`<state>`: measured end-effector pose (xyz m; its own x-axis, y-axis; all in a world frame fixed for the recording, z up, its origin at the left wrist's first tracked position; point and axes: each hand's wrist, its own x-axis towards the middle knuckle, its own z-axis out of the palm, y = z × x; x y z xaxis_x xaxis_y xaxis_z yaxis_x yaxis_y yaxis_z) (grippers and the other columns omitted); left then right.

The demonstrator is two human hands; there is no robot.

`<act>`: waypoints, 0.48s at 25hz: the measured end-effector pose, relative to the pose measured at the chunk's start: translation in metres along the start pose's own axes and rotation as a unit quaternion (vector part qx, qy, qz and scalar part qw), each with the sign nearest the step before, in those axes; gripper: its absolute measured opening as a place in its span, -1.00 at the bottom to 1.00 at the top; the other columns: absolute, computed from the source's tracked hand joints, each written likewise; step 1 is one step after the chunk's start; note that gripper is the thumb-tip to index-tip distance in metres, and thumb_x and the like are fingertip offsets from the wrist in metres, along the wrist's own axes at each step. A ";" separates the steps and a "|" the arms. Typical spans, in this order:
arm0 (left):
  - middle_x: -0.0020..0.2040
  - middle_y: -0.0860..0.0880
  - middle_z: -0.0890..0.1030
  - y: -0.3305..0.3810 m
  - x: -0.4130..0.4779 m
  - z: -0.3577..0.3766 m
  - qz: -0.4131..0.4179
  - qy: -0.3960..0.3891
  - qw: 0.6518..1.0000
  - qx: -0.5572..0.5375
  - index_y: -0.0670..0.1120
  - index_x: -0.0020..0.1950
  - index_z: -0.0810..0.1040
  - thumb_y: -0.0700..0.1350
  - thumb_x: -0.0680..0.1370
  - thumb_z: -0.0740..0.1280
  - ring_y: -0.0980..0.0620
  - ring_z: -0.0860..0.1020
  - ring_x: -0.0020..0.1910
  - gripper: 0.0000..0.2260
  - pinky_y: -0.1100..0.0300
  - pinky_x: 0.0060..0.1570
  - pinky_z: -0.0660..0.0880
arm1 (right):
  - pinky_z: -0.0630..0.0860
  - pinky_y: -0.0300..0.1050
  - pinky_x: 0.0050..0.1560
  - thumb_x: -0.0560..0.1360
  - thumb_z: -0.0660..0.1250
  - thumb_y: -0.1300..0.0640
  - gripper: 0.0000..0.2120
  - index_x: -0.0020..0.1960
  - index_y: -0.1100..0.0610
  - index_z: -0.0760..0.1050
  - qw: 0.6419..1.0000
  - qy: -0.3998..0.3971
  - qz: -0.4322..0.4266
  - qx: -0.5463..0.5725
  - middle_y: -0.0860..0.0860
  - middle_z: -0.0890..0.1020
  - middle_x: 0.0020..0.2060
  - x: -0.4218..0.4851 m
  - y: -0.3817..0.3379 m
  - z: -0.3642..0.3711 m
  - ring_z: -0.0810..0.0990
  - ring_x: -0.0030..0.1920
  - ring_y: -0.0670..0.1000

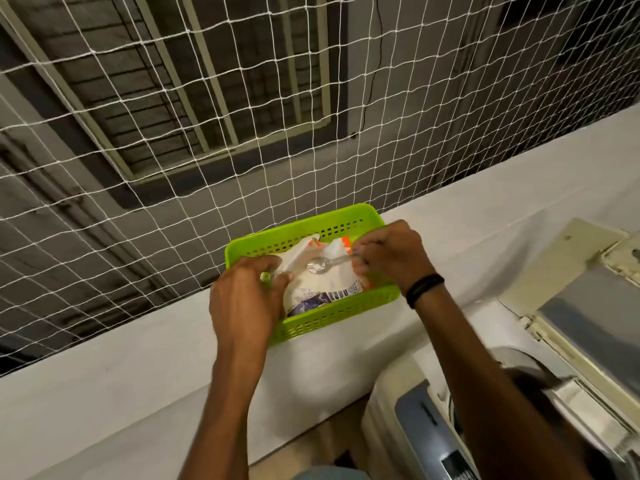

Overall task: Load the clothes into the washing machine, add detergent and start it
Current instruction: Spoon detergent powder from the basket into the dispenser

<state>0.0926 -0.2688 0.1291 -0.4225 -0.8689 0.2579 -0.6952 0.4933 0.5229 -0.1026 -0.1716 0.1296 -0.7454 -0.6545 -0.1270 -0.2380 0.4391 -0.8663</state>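
Nearest you, at lower right, the washing machine [433, 427] stands with its lid [588, 306] raised. Beyond it a white ledge [138, 358] carries a green basket [329, 317], and the detergent bag [322, 289] lies inside that basket, mouth open. Your left hand [246, 299] curls round the bag's left edge, gripping it. Your right hand [391, 254], with a black band [424, 289] at the wrist, pinches the handle of a clear spoon [320, 265], its bowl over the bag's mouth. Behind the ledge hangs a white net [173, 150].
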 end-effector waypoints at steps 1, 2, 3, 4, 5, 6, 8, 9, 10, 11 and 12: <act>0.02 -0.01 0.71 0.000 0.001 0.001 -0.005 0.011 1.000 -0.002 0.10 0.07 0.70 0.09 0.47 0.46 -0.15 0.65 -0.03 -0.79 0.10 -0.10 0.51 | 0.67 -0.01 -0.11 0.48 0.35 0.20 -0.85 -0.16 0.23 0.67 1.000 -0.015 0.001 -0.023 0.12 0.70 -0.28 0.004 -0.003 0.004 0.70 -0.23 0.11; -0.02 -0.03 0.72 0.000 0.000 0.001 -0.009 0.024 1.000 -0.010 0.10 0.05 0.71 0.08 0.48 0.44 -0.17 0.65 -0.05 -0.82 0.10 -0.12 0.51 | 0.67 -0.04 -0.13 0.49 0.33 0.19 -0.84 -0.11 0.25 0.67 0.999 -0.029 0.006 -0.025 0.11 0.70 -0.27 0.007 -0.006 0.009 0.69 -0.26 0.08; -0.04 -0.04 0.73 0.000 0.000 0.001 -0.016 0.033 0.999 -0.022 0.10 0.04 0.71 0.07 0.49 0.43 -0.18 0.66 -0.07 -0.83 0.09 -0.13 0.52 | 0.67 -0.06 -0.17 0.49 0.32 0.22 -0.82 -0.08 0.29 0.65 0.999 -0.041 0.013 -0.022 0.12 0.69 -0.28 0.010 -0.009 0.012 0.67 -0.31 0.06; -0.05 -0.04 0.73 -0.001 0.000 0.001 -0.025 0.038 0.998 -0.040 0.09 0.03 0.72 0.07 0.50 0.43 -0.18 0.66 -0.07 -0.84 0.09 -0.13 0.54 | 0.67 -0.07 -0.22 0.48 0.30 0.26 -0.82 -0.08 0.33 0.65 0.998 -0.056 0.018 -0.011 0.15 0.69 -0.30 0.011 -0.012 0.015 0.66 -0.35 0.04; -0.05 -0.04 0.74 -0.002 -0.001 0.002 -0.037 0.040 0.997 -0.058 0.09 0.03 0.72 0.07 0.50 0.42 -0.18 0.66 -0.08 -0.84 0.07 -0.13 0.55 | 0.65 -0.11 -0.29 0.46 0.29 0.29 -0.83 -0.13 0.33 0.65 0.997 -0.075 0.022 -0.004 0.16 0.68 -0.32 0.012 -0.015 0.016 0.64 -0.38 0.02; -0.05 -0.03 0.74 -0.004 -0.001 0.003 -0.048 0.040 0.995 -0.073 0.10 0.03 0.72 0.08 0.50 0.42 -0.17 0.66 -0.08 -0.84 0.06 -0.12 0.57 | 0.60 -0.16 -0.37 0.44 0.28 0.31 -0.82 -0.21 0.29 0.65 0.995 -0.093 0.025 -0.001 0.15 0.66 -0.36 0.012 -0.017 0.016 0.61 -0.42 0.00; -0.06 -0.01 0.74 -0.009 -0.001 0.006 -0.057 0.040 0.994 -0.088 0.10 0.03 0.72 0.10 0.49 0.43 -0.15 0.66 -0.11 -0.83 0.05 -0.11 0.56 | 0.55 -0.17 -0.42 0.42 0.25 0.36 -0.74 -0.36 0.19 0.62 0.993 -0.110 0.042 0.013 0.11 0.61 -0.46 0.014 -0.017 0.015 0.57 -0.50 -0.01; -0.05 0.00 0.74 -0.010 -0.002 0.007 -0.055 0.043 0.993 -0.090 0.10 0.03 0.72 0.11 0.49 0.43 -0.14 0.65 -0.12 -0.82 0.05 -0.11 0.56 | 0.54 -0.17 -0.45 0.42 0.23 0.38 -0.70 -0.40 0.18 0.60 0.991 -0.112 0.057 0.038 0.10 0.58 -0.51 0.015 -0.016 0.014 0.55 -0.54 0.00; -0.04 0.02 0.74 -0.011 -0.002 0.008 -0.051 0.047 0.993 -0.093 0.10 0.03 0.73 0.11 0.49 0.43 -0.11 0.65 -0.12 -0.82 0.06 -0.11 0.55 | 0.51 -0.21 -0.51 0.43 0.21 0.41 -0.68 -0.41 0.19 0.59 0.990 -0.108 0.071 0.058 0.10 0.56 -0.56 0.016 -0.014 0.013 0.53 -0.58 0.00; -0.03 0.04 0.74 -0.012 -0.003 0.008 -0.047 0.051 0.993 -0.096 0.10 0.03 0.73 0.12 0.49 0.43 -0.09 0.65 -0.11 -0.81 0.07 -0.10 0.55 | 0.46 -0.25 -0.56 0.42 0.19 0.41 -0.70 -0.39 0.23 0.58 0.989 -0.102 0.080 0.070 0.11 0.54 -0.59 0.016 -0.014 0.013 0.52 -0.61 0.02; -0.01 0.05 0.73 -0.012 -0.003 0.009 -0.045 0.054 0.993 -0.100 0.09 0.03 0.73 0.12 0.49 0.43 -0.07 0.66 -0.10 -0.80 0.08 -0.09 0.55 | 0.42 -0.27 -0.57 0.41 0.20 0.40 -0.73 -0.38 0.26 0.58 0.989 -0.097 0.085 0.070 0.12 0.53 -0.60 0.016 -0.014 0.013 0.50 -0.61 0.06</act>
<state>0.0974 -0.2719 0.1147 -0.2928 -0.9135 0.2826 -0.5930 0.4053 0.6958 -0.1031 -0.1966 0.1336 -0.6300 -0.6908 -0.3547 -0.0218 0.4723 -0.8812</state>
